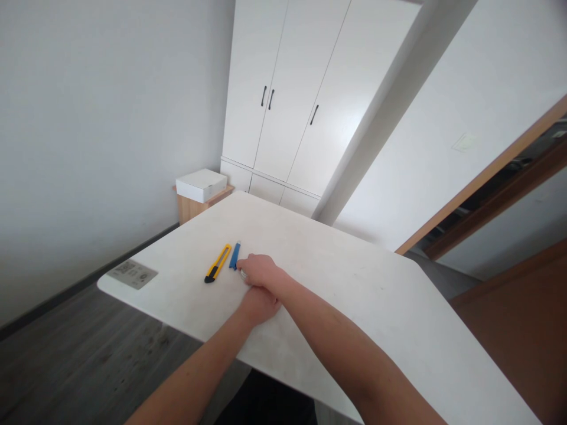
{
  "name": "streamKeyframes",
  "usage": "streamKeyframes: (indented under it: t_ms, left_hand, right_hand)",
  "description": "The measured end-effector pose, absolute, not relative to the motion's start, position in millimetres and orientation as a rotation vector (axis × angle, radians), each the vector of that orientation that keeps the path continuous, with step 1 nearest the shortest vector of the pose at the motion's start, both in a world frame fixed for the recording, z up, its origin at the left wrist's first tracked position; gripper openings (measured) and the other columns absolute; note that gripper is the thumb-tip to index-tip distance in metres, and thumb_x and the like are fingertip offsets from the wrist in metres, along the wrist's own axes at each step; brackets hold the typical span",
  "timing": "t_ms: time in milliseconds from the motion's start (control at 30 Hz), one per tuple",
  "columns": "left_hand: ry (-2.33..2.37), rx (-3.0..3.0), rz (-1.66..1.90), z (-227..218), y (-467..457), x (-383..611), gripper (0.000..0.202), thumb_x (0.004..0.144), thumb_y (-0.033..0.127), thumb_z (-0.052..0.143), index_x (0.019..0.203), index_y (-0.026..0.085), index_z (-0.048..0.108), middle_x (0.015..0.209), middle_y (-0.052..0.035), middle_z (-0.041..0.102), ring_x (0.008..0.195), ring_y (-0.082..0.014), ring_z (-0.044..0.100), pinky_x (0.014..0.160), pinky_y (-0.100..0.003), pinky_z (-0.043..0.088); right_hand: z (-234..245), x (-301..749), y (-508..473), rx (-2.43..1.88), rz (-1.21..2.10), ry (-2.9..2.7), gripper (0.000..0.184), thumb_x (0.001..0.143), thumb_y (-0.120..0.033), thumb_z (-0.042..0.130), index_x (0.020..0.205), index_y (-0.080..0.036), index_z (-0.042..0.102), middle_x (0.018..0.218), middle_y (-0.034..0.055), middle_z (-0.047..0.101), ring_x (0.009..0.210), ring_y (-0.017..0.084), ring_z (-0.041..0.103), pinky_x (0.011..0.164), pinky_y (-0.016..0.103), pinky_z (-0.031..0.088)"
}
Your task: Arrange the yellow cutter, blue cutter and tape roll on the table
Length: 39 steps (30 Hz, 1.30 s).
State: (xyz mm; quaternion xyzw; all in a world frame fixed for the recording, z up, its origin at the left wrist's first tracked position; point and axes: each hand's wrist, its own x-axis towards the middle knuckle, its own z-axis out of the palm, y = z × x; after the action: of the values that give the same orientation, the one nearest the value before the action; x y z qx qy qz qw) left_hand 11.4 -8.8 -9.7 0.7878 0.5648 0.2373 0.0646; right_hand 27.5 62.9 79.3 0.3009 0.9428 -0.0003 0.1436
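Observation:
My right hand (pixel 261 270) reaches across the top of my left hand (pixel 260 304), both low over the white table (pixel 310 260). The right fingers are bent around something small and pale or silvery, mostly hidden. My left hand looks curled beneath, its fingers largely covered, so what it holds does not show. Just left of my right fingertips lies a slim blue tool (pixel 235 256) with a pale tip, close to or touching them. Farther left, a yellow utility knife (pixel 218 263) with a black slider and end lies on the tabletop, apart from both hands.
A printed label (pixel 132 274) is on the table's left corner. Behind the table, a white box (pixel 201 185) stands on a small wooden cabinet (pixel 190 209). A tall white wardrobe (pixel 296 88) is at the back; a wood-framed opening (pixel 487 183) is at right.

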Motion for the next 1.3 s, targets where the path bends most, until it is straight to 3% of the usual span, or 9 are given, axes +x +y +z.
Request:
streamKeyframes:
  t_ms: [233, 400, 700, 1167, 1300]
  left_hand:
    - [1.656, 2.386, 0.719, -1, -10, 8, 0.038, 0.088, 0.023, 0.044, 0.12, 0.013, 0.062, 0.121, -0.0157, 0.065, 0.115, -0.0325, 0.058, 0.101, -0.047, 0.041]
    - [1.434, 2.464, 0.799, 12, -8, 6, 0.033, 0.094, 0.026, 0.04, 0.098, 0.02, 0.072, 0.117, -0.0059, 0.068, 0.109, -0.0195, 0.061, 0.102, -0.034, 0.043]
    - [1.402, 2.427, 0.843, 8, -4, 4, 0.034, 0.094, 0.029, 0.041, 0.102, 0.022, 0.073, 0.118, -0.0061, 0.069, 0.111, -0.0188, 0.061, 0.102, -0.036, 0.044]
    - [1.438, 2.466, 0.755, 6, -3, 2, 0.036, 0.095, 0.031, 0.039, 0.107, 0.021, 0.071, 0.122, -0.0045, 0.067, 0.116, -0.0175, 0.058, 0.105, -0.035, 0.041]
    - [1.455, 2.461, 0.751, 6, -3, 2, 0.036, 0.095, 0.031, 0.039, 0.108, 0.021, 0.071, 0.123, -0.0046, 0.066, 0.116, -0.0177, 0.058, 0.106, -0.035, 0.041]
  right_hand:
    - [89, 34, 62, 0.924, -0.038, 2.706, 0.039, 0.081, -0.027, 0.057, 0.119, -0.034, 0.055, 0.114, 0.0068, 0.061, 0.093, 0.023, 0.064, 0.067, 0.03, 0.051]
    - [121, 110, 79, 1.278, 0.043, 2.692, 0.04, 0.081, -0.029, 0.054, 0.121, -0.031, 0.054, 0.113, 0.0084, 0.06, 0.091, 0.024, 0.064, 0.065, 0.03, 0.047]
    - [106, 259, 50, 1.585, -0.091, 2.317, 0.039, 0.077, -0.026, 0.059, 0.116, -0.033, 0.057, 0.111, 0.0064, 0.061, 0.087, 0.022, 0.064, 0.061, 0.027, 0.041]
    - [82, 260, 47, 1.512, -0.215, 2.362, 0.042, 0.073, -0.028, 0.062, 0.115, -0.033, 0.057, 0.114, 0.0079, 0.057, 0.091, 0.026, 0.064, 0.064, 0.03, 0.046]
    - [87, 260, 45, 1.553, -0.291, 2.331, 0.056, 0.072, -0.032, 0.067, 0.125, -0.033, 0.051, 0.121, 0.0092, 0.055, 0.096, 0.027, 0.063, 0.069, 0.032, 0.048]
